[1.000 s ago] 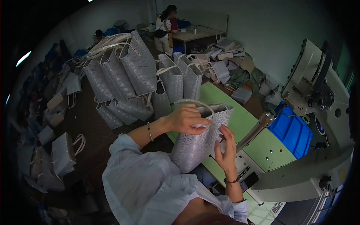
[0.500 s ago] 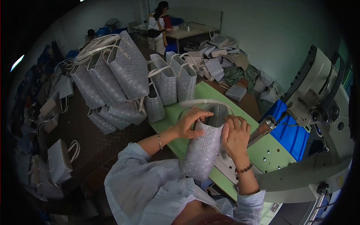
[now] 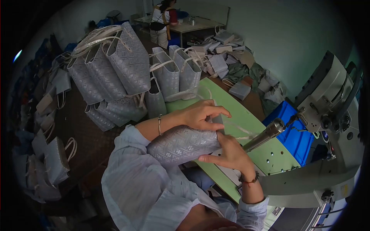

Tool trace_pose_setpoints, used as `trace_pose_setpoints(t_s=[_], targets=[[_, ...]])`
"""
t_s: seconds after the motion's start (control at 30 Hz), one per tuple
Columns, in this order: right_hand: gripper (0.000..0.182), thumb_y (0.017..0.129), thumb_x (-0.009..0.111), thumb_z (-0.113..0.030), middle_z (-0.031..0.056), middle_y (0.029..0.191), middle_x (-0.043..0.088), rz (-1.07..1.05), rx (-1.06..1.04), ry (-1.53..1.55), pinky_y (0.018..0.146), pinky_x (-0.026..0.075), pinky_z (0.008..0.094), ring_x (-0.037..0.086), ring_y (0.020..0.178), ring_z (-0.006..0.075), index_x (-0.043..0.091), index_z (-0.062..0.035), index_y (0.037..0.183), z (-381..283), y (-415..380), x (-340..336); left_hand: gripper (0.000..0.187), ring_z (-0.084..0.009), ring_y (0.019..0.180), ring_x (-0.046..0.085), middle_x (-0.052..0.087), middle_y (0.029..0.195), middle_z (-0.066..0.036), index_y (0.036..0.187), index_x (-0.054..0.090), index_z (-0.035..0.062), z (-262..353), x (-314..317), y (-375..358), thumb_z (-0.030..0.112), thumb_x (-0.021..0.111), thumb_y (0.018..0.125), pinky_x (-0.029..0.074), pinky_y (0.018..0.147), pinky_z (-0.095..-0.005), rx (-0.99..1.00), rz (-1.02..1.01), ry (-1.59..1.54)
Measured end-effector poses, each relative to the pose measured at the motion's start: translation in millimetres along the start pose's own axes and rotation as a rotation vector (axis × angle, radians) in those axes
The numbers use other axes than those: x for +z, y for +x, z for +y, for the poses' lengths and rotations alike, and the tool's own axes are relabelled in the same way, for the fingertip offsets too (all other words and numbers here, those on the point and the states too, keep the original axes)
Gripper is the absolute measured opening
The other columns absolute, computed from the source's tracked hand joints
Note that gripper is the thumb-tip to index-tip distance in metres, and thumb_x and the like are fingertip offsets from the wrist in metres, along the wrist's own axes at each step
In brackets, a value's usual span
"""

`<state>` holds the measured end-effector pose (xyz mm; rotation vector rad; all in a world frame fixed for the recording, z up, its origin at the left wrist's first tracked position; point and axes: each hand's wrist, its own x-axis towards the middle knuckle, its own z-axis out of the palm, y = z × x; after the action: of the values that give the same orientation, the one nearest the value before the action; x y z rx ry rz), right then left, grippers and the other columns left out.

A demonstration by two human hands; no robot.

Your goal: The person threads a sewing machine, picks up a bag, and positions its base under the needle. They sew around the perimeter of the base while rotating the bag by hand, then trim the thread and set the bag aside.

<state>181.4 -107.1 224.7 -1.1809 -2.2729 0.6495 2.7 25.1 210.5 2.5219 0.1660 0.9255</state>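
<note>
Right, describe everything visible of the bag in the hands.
The bag is silvery grey with a shiny geometric pattern and looks like faux leather. It lies tipped nearly sideways against the shirt, its pale, blurred strap reaching over the green table. The left hand covers much of its mouth; the right hand touches the same end.

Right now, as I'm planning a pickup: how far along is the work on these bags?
Perhaps done: the upright bags, which have handles. In hand: the tipped bag, with the left hand and right hand at its mouth end, off the metal arm. Left: apparently this bag; I can't tell whether the heaped bags behind are finished.
</note>
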Motion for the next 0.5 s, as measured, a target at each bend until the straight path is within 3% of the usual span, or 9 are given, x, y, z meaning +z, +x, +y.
trace_pose_setpoints(t_s=[0.03, 0.1, 0.23, 0.3, 0.33, 0.37, 0.4, 0.43, 0.5], targets=[[0.065, 0.08, 0.073, -0.051, 0.0248, 0.079, 0.064, 0.002, -0.008, 0.004, 0.075, 0.047, 0.0476, 0.065, 0.079, 0.0396, 0.059, 0.007, 0.106, 1.1, 7.4, 6.7, 0.038, -0.014, 0.057, 0.048, 0.048, 0.06, 0.002, 0.114, 0.066, 0.0084, 2.4, -0.8, -4.9, 0.029, 0.071, 0.083, 0.038, 0.055, -0.0294, -0.003, -0.003, 0.008], [0.068, 0.085, 0.07, -0.05, 0.0295, 0.083, 0.062, -0.106, 0.246, 0.172, 0.077, 0.047, 0.0483, 0.064, 0.086, 0.0441, 0.054, 0.0128, 0.105, 7.1, 21.7, 22.2, 0.039, -0.014, 0.059, 0.054, 0.057, 0.063, 0.002, 0.115, 0.067, 0.008, 5.1, -2.3, -20.4, 0.024, 0.073, 0.08, 0.042, 0.072, -0.0298, -0.12, -0.011, 0.084], [0.06, 0.089, 0.068, -0.043, 0.0344, 0.092, 0.061, -0.002, 0.073, 0.237, 0.079, 0.049, 0.0458, 0.065, 0.09, 0.0431, 0.055, 0.0124, 0.109, 29.0, 25.3, 58.4, 0.045, -0.0228, 0.083, 0.061, 0.065, 0.084, -0.006, 0.121, 0.062, 0.0061, 14.6, -13.2, -53.9, 0.03, 0.071, 0.085, 0.045, 0.081, -0.0366, -0.153, -0.065, 0.222], [0.051, 0.096, 0.062, -0.034, 0.029, 0.102, 0.065, 0.216, -0.042, 0.282, 0.083, 0.05, 0.0409, 0.067, 0.095, 0.0344, 0.055, 0.0113, 0.118, 42.3, 12.8, 64.9, 0.059, -0.0306, 0.11, 0.056, 0.06, 0.117, -0.015, 0.134, 0.052, 0.004, 42.1, -28.9, -60.4, 0.031, 0.071, 0.086, 0.04, 0.098, -0.0387, -0.14, 0.022, 0.408], [0.051, 0.096, 0.062, -0.034, 0.029, 0.102, 0.065, 0.246, 0.003, 0.277, 0.083, 0.05, 0.0409, 0.067, 0.095, 0.0344, 0.055, 0.0113, 0.118, 46.1, 5.3, 62.1, 0.064, -0.0324, 0.121, 0.049, 0.052, 0.13, -0.016, 0.139, 0.047, 0.0038, 53.2, -40.5, -69.5, 0.032, 0.071, 0.086, 0.037, 0.103, -0.0395, -0.279, -0.037, 0.371], [0.047, 0.098, 0.059, -0.031, 0.0237, 0.108, 0.066, 0.298, 0.158, 0.532, 0.086, 0.05, 0.0381, 0.066, 0.098, 0.0288, 0.055, 0.0092, 0.122, 50.1, 1.7, 55.1, 0.07, -0.0342, 0.131, 0.041, 0.044, 0.142, -0.018, 0.143, 0.043, 0.0036, 60.1, -54.9, -81.6, 0.032, 0.071, 0.086, 0.034, 0.108, -0.0404, -0.407, -0.109, 0.331], [0.044, 0.1, 0.056, -0.028, 0.0183, 0.114, 0.066, 0.364, 0.306, 0.79, 0.089, 0.049, 0.0354, 0.064, 0.102, 0.0231, 0.054, 0.0072, 0.126, 54.4, -3.4, 46.6, 0.076, -0.0333, 0.134, 0.04, 0.041, 0.146, -0.016, 0.144, 0.041, 0.0043, 61.7, -68.6, -97.0, 0.036, 0.073, 0.083, 0.032, 0.11, -0.0407, -0.45, -0.094, 0.238], [0.044, 0.1, 0.056, -0.028, 0.0183, 0.114, 0.066, 0.423, 0.351, 0.785, 0.089, 0.049, 0.0354, 0.064, 0.102, 0.0231, 0.054, 0.0072, 0.126, 58.5, -9.2, 37.4, 0.082, -0.0325, 0.137, 0.038, 0.039, 0.15, -0.014, 0.146, 0.04, 0.005, 61.5, -80.5, -109.9, 0.04, 0.076, 0.081, 0.03, 0.112, -0.0411, -0.495, -0.087, 0.15], [0.046, 0.1, 0.057, -0.03, 0.0106, 0.123, 0.064, 0.588, 0.386, 1.188, 0.091, 0.049, 0.0298, 0.063, 0.106, 0.0192, 0.053, 0.0029, 0.132, 63.0, -17.0, 21.6, 0.108, -0.0288, 0.142, 0.031, 0.034, 0.154, -0.014, 0.149, 0.033, 0.0008, 71.2, -93.5, -121.9, 0.047, 0.086, 0.066, 0.025, 0.114, -0.0408, -0.638, 0.118, -0.208]])
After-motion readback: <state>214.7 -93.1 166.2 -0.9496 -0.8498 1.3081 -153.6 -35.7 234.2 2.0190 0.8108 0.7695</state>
